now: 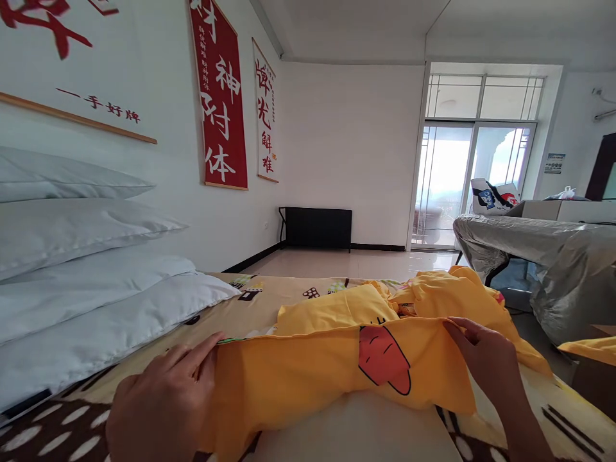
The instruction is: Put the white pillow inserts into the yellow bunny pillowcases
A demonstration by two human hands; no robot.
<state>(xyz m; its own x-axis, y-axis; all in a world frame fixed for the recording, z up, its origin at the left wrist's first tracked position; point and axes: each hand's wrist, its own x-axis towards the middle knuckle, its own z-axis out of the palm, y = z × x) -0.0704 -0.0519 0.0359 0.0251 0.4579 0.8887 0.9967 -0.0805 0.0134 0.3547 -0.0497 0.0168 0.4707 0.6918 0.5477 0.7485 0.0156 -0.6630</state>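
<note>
Stretched between my two hands is a yellow-orange pillowcase (298,372) with a red cartoon print outlined in black. My left hand (163,398) pinches its upper edge at the left end, where a bit of green shows. At the right end, the fingers of my right hand (481,353) are closed on the same edge. Below the cloth a plain white surface (356,430) shows in part, perhaps a pillow. Just beyond the pillowcase lie more yellow fabric pieces, one flat (332,308) and one crumpled (447,295).
Several white pillows (96,276) are stacked along the left wall. A patterned blanket (279,292) covers the surface under my hands. On the right stands a table draped in silvery plastic (553,244). A black panel (317,228) leans at the far wall, left of a glass door (443,186).
</note>
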